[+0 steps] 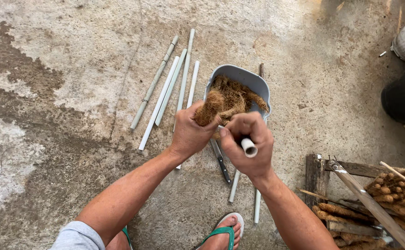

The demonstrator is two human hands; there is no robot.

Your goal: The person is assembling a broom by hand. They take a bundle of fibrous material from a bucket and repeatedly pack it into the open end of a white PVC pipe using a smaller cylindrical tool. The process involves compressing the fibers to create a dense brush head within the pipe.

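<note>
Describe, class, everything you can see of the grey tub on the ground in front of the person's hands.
The grey tub is a rounded, oblong container that looks like plastic, with a thin paler rim. It sits on the stained concrete floor, tilted so its open mouth faces the camera. It holds a loose tangle of brown coconut-like fibre. White pipes lie on the floor to its left. The left hand and right hand cover its near edge, so contact there cannot be told.

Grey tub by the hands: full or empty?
Partly full. The grey tub holds a heap of brown coir fibre, its inner wall still bare above.
</note>
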